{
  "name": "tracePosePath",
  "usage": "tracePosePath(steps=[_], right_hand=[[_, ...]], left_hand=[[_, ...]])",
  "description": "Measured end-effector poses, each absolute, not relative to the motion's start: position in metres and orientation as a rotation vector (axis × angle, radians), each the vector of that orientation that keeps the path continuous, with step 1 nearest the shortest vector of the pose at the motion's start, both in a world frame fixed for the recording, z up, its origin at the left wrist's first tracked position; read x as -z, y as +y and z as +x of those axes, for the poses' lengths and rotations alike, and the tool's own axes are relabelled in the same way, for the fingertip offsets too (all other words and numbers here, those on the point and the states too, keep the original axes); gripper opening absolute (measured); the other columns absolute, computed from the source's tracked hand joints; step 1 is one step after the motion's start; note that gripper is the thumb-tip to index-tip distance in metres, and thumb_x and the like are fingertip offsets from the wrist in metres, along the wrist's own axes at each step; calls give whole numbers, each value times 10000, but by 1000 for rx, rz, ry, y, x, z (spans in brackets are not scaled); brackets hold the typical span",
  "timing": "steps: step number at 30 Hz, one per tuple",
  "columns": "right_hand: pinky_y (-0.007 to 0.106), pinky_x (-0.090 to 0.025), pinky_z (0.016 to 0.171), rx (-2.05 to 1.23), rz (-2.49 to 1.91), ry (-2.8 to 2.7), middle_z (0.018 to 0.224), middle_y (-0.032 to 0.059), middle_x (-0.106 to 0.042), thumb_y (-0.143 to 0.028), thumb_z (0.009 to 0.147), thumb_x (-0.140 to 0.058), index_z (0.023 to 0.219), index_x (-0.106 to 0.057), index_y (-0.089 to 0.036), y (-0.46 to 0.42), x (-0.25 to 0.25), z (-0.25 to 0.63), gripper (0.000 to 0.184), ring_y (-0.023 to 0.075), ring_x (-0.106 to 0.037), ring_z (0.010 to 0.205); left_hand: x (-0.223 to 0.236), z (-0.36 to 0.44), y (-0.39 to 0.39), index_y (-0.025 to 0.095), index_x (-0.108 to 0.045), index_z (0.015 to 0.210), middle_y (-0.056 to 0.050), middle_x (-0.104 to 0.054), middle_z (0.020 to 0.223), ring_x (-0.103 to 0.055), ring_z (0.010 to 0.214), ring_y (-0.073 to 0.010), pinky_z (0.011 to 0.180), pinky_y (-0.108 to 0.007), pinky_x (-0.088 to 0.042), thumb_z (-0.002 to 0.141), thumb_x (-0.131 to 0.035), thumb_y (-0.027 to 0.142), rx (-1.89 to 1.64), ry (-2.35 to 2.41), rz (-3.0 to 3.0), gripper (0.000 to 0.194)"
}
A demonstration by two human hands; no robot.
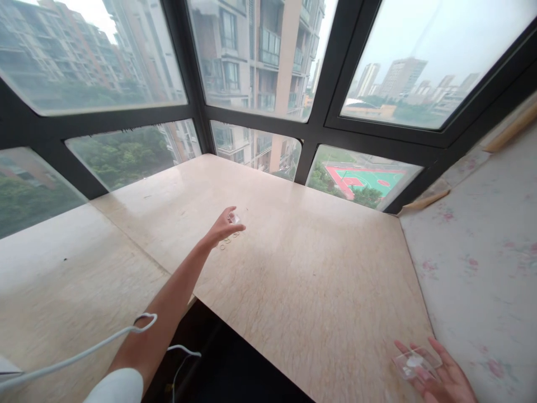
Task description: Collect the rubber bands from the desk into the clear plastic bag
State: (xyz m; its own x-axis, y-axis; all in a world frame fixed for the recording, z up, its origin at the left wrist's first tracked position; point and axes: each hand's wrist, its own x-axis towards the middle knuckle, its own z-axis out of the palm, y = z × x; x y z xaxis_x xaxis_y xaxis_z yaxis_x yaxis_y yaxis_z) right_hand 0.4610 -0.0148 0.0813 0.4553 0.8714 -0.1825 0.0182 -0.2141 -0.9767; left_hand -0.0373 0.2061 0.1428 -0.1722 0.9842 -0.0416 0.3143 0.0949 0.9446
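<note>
The left hand point(226, 225) is over the pale, marble-patterned ledge point(327, 280), its thumb and fingers closed on a small clear piece point(235, 219), which sits between the fingertips. Just beside this hand, on the side nearer the person, small ring-like items point(227, 241) lie on the ledge; at least 2 show, and they are too small to identify. The right hand point(447, 376) is at the lower right, close to the floral wall point(482, 268), its fingers spread and slightly curled, with a clear flat case point(417, 362) held between them and the thumb. Something whitish shows in or behind the case, but its exact form is unclear. The 2 hands are well apart. A white cable point(84, 354) crosses the left forearm in the view, ending in a loop over it, and a thinner cable point(184, 350) shows in the dark gap below the ledge. 1 small dark speck point(65, 259) lies on the far left of the ledge. Dark window frames point(319, 123) rise behind, with buildings, trees and a red and green sports court point(364, 182) outside.
</note>
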Motion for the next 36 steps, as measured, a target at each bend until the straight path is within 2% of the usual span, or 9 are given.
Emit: tracePosePath(steps=[4, 6, 10, 15, 19, 23, 27, 32, 36], right_hand=[[467, -507, 919, -934, -1613, -862, 1127, 117, -628, -561, 673, -694, 1343, -432, -261, -17, -88, 458, 780, 370, -562, 1142], [469, -486, 947, -902, -1614, -886, 1117, 122, -651, -567, 654, -709, 1290, -479, -240, -17, -86, 457, 751, 366, -540, 1170], [404, -529, 903, -782, -1608, -878, 1139, 110, -654, -525, 570, -782, 1215, -523, -227, -15, -78, 461, 756, 342, -561, 1148], [431, -493, 937, -771, -1670, -776, 1181, 148, -627, -498, 536, -809, 1212, -485, -172, -8, -74, 471, 818, 330, -569, 1138], [404, -470, 959, -689, -1705, -784, 1257, 188, -572, -518, 597, -760, 1239, -452, -151, 4, -67, 478, 802, 298, -576, 1134], [390, -479, 940, -570, -1779, -874, 1288, 202, -539, -508, 674, -693, 1288, -436, -121, 23, -59, 487, 770, 282, -575, 1136], [388, -480, 931, -391, -1883, -1008, 1271, 189, -554, -469, 701, -651, 1291, -479, -123, 44, -59, 495, 705, 282, -564, 1142], [429, -357, 1047, -159, -1995, -1313, 1333, 176, -520, -412, 746, -599, 1295, -495, -113, 62, -61, 497, 633, 284, -469, 1245], [417, -319, 1076, -160, -2094, -1398, 1405, 167, -452, -367, 785, -563, 1339, -464, -114, 69, -60, 496, 618, 270, -387, 1317]], left_hand=[[-138, 9, 192, 172, -529, 1154, -120, -593, 1117, -590, 924, -220, 804, -355, -469, 544, -820, 315, -1194, 1383, 1312, 691], [-132, 33, 182, 176, -538, 1100, -125, -599, 1114, -598, 873, -207, 782, -356, -471, 548, -828, 321, -1191, 1284, 1298, 639], [-115, 82, 162, 175, -513, 1042, -118, -591, 1083, -594, 842, -188, 732, -326, -463, 546, -835, 298, -1138, 1124, 1274, 604], [-101, 140, 137, 190, -444, 1054, -127, -549, 1122, -581, 951, -217, 741, -327, -468, 579, -789, 202, -919, 912, 1275, 588], [-96, 190, 116, 201, -406, 1065, -136, -546, 1138, -579, 978, -234, 725, -330, -478, 591, -754, 167, -732, 793, 1304, 589], [-94, 240, 94, 199, -436, 1044, -118, -561, 1120, -580, 996, -240, 806, -380, -489, 580, -788, 227, -645, 702, 1435, 583], [-89, 270, 83, 206, -495, 1098, -92, -574, 1147, -553, 1067, -253, 943, -440, -430, 588, -797, 271, -662, 763, 1770, 597], [-73, 277, 84, 207, -486, 1194, -106, -551, 1249, -500, 1181, -264, 1016, -450, -377, 644, -770, 296, -673, 836, 2018, 626], [-63, 287, 87, 191, -492, 1218, -133, -543, 1283, -453, 1246, -288, 1043, -466, -342, 639, -781, 340, -644, 869, 2145, 664]])
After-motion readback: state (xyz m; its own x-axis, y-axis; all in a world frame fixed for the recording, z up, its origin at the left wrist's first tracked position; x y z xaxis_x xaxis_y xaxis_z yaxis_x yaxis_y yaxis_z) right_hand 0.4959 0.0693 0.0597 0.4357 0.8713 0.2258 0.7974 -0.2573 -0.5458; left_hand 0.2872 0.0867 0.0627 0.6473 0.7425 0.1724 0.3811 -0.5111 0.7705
